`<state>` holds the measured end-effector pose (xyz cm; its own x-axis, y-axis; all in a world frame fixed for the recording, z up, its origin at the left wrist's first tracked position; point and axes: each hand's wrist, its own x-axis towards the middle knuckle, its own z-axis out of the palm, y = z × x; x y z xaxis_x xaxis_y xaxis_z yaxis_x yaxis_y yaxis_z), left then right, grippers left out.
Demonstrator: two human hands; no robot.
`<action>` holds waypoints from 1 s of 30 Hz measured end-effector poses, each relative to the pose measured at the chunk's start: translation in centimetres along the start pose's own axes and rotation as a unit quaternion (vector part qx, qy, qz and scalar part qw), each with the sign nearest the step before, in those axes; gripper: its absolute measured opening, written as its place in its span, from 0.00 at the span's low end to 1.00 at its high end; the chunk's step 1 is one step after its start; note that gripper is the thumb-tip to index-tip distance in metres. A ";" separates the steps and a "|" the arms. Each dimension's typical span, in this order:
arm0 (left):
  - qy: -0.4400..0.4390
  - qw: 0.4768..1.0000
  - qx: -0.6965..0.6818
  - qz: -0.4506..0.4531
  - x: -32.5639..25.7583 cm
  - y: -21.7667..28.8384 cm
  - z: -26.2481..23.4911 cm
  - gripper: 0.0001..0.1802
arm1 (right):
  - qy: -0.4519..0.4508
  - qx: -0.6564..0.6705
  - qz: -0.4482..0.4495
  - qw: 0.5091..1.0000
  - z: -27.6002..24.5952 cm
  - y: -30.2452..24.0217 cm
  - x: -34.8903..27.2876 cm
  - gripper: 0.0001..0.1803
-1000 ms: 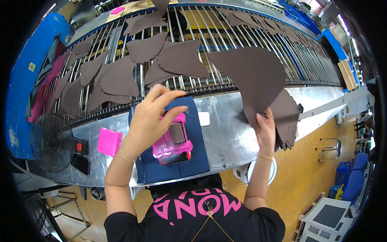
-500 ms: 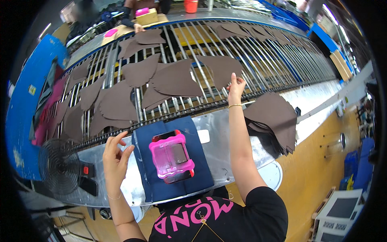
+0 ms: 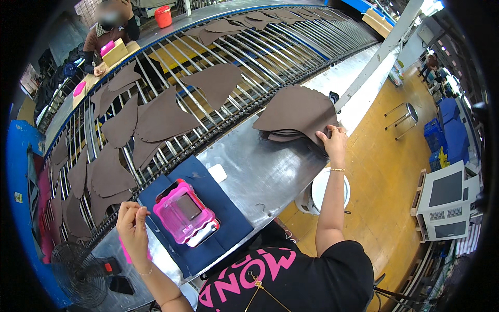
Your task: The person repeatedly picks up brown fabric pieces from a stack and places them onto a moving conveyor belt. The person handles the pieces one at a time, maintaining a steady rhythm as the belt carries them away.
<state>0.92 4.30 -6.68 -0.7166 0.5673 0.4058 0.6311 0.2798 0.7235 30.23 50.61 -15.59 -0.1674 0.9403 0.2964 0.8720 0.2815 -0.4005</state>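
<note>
My right hand (image 3: 333, 141) is at the right edge of a stack of dark brown cut sheets (image 3: 299, 112) with scalloped edges. Thumb and fingers close on that edge; how many sheets they hold is hidden. Loosely curled, my left hand (image 3: 133, 229) hovers over the near edge of the metal table, with nothing visible in it. Between the hands, a pink translucent plastic case (image 3: 182, 212) lies on a dark blue folded cloth or board (image 3: 228, 229). Red and white edges show beneath the case.
Beyond the table runs a roller conveyor (image 3: 260, 67) carrying several brown pieces (image 3: 215, 86). A black fan (image 3: 78, 273) stands left. Across the conveyor sits a person (image 3: 109, 39) near a red bucket (image 3: 163, 16). A white bucket (image 3: 330, 192) and stool (image 3: 410, 112) are on the right.
The view has swung right. My right hand has left the brown piece on the conveyor, which stays there, and come to the stack's edge. My left fingers have curled in.
</note>
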 end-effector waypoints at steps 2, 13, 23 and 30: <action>0.000 1.000 0.012 0.007 0.0 0.5 0.3 0.14 | 0.010 -0.022 0.005 1.000 0.4 -0.1 -0.2 0.26; 0.030 0.998 0.017 -0.053 -2.0 0.5 -1.1 0.08 | -0.044 -0.030 0.109 0.993 -0.3 -2.3 0.7 0.27; 0.019 0.996 -0.014 -0.087 -2.5 0.6 -0.7 0.06 | -0.105 -0.012 0.058 0.993 -1.1 -0.8 2.2 0.29; 0.032 0.997 0.056 -0.039 -2.0 1.3 -1.7 0.05 | -0.139 0.236 -0.023 0.961 -6.2 -6.6 -2.2 0.17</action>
<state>2.68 2.19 -5.58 -0.7796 0.4908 0.3889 0.5998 0.4070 0.6889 27.70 45.52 -8.23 -0.3754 0.9208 0.1057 0.5655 0.3180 -0.7610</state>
